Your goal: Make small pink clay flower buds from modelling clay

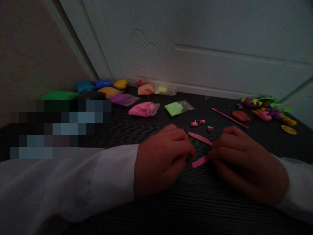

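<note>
A short, scalloped strip of pink modelling clay lies over the dark tabletop between my hands. Its right end is pinched in the fingertips of my right hand. My left hand is just left of the strip with its fingers curled in; whether anything is inside them is hidden. Behind the strip a pink modelling knife lies on the table, its right end covered by my right fingers. Just beyond it sit three small pink clay buds with green bits, one of them a bud at the left.
Bags of coloured clay, among them a pink bag and a light green bag, lie toward the back left. A thin pink stick, a reddish clay piece and colourful clay figures lie right. A white panel rises behind.
</note>
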The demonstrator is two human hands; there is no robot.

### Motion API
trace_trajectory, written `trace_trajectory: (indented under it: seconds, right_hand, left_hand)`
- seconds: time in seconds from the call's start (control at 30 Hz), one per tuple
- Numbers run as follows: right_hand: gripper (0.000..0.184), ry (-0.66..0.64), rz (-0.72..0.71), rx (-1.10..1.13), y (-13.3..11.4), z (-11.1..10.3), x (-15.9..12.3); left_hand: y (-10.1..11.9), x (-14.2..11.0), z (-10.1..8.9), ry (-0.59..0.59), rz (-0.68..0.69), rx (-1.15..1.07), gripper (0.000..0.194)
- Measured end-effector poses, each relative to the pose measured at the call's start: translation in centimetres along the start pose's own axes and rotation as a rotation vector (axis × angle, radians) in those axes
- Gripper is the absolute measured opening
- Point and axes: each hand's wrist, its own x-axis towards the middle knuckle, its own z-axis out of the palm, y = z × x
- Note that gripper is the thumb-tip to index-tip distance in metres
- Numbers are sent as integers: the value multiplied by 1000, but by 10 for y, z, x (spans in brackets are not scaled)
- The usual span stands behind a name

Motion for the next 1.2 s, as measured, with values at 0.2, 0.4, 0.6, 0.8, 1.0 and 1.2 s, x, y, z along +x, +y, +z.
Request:
trace_trajectory:
  seconds: [0.2,0.4,0.6,0.8,1.0,1.2]
  right_hand:
    - [11,25,-19,-2,-2,2,-4]
    - [11,86,40,-84,1,1,-5]
    - [13,70,17,-108,1,2,-6]
    - [17,63,16,-89,-3,3,-7]
    - [15,81,34,-102,-3,2,-7]
    - [15,97,12,-99,-3,3,-7]
  left_hand:
    - [-1,-2,-2,-2,3,-7,24]
    - [0,-2,-3,-42,7,4,22]
    - [0,-3,-2,-32,6,4,21]
    - [1,-2,-3,-27,12,0,21]
    - [1,-3,-1,-25,24,19,23]
    - [5,-5,6,-16,120,167,29]
